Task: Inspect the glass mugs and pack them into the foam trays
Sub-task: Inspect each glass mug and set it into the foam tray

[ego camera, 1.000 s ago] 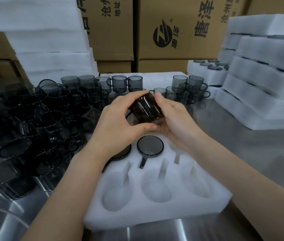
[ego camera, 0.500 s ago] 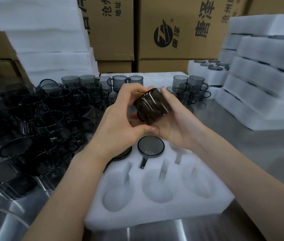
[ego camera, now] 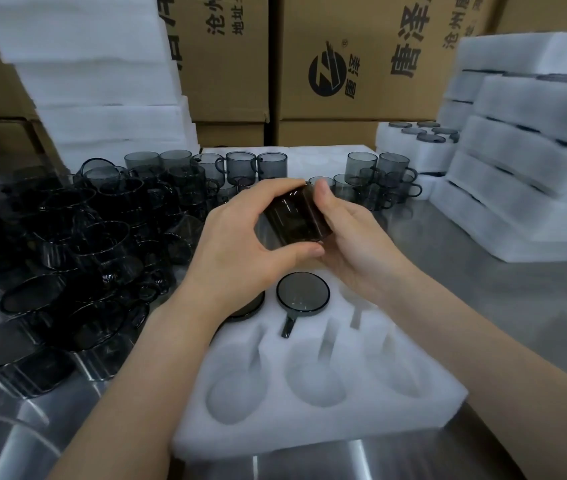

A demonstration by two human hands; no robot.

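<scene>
A dark smoked glass mug lies on its side in the air, held between both hands above the far end of a white foam tray. My left hand wraps it from the left with thumb under and fingers over. My right hand cups it from the right, thumb on top. One packed mug sits in a tray pocket with its handle toward me; another packed mug is mostly hidden under my left wrist. Three near pockets hold nothing.
A dense crowd of loose dark mugs covers the steel table at left, more grey mugs stand behind. Stacked filled foam trays rise at right, blank foam sheets at back left, cardboard boxes behind.
The held mug has turned in my hands and sunk slightly, its side now facing me. Both hands stay around it above the tray.
</scene>
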